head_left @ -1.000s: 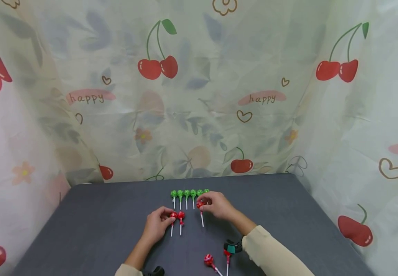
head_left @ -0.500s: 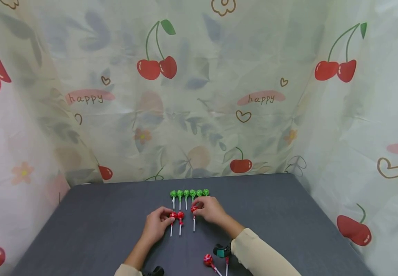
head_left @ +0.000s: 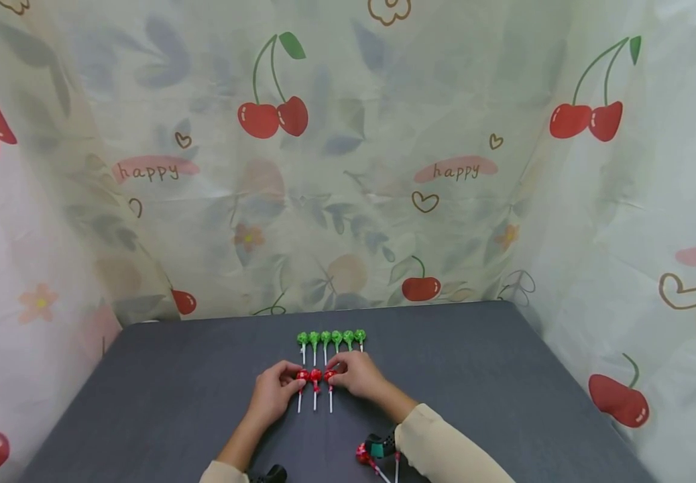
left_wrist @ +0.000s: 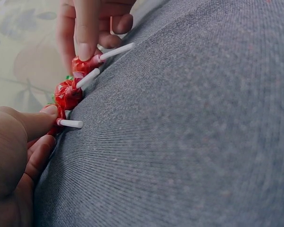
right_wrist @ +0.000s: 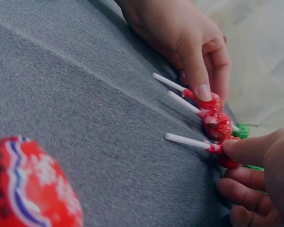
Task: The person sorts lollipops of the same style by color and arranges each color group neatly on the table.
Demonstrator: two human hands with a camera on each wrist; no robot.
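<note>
Three red-wrapped lollipops lie side by side, sticks toward me. My left hand pinches the head of the leftmost red lollipop between thumb and fingers. The middle red lollipop lies untouched by either thumb, close beside it. On the right, my right hand pinches the head of the third red lollipop, which is at the tabletop with its stick pointing toward me. Behind them runs a row of several green lollipops, heads away from me.
Two more red lollipops lie nearer me; one red lollipop shows its head, the other is partly hidden under the right wrist's black band. A dark grey cloth covers the table. A cherry-patterned curtain stands behind it.
My right hand has moved left and slightly toward me with its red lollipop, bringing it beside the middle one. My left hand has stayed on the leftmost lollipop.
</note>
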